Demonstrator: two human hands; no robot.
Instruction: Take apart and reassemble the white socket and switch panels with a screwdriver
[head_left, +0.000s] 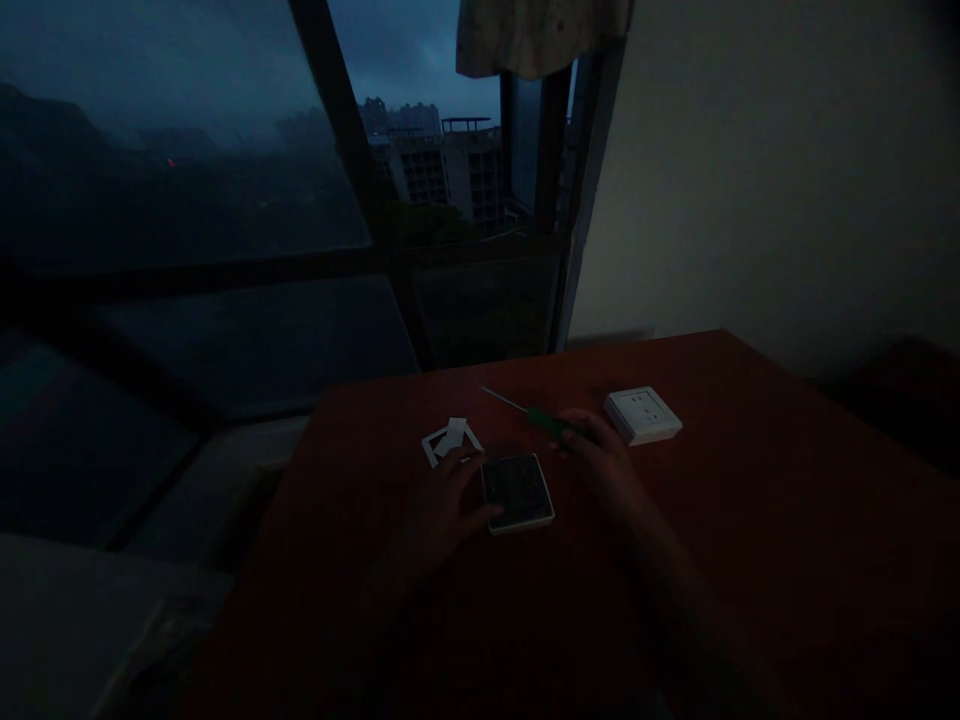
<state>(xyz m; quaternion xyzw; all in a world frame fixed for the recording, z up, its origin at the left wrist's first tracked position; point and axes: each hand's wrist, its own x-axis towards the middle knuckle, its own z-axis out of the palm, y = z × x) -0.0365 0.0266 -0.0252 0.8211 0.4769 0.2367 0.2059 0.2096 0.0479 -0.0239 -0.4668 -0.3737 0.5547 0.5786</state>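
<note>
A screwdriver (541, 418) with a green handle is held in my right hand (596, 450), its thin metal shaft pointing up and to the left above the table. My left hand (450, 500) grips the left side of a square wall-socket box (517, 492) with a white rim and a dark inside; my thumb rests at its lower left corner. In the dim light, details inside the box cannot be made out. Just behind my left hand lies a white cover frame (430, 448) with a small white plate (453, 436) on it.
A complete white wall socket (643, 414) lies at the right on the reddish-brown table (750, 480). Beyond the table's far edge are a dark-framed window (382, 240) and a pale wall (750, 180). The room is dark.
</note>
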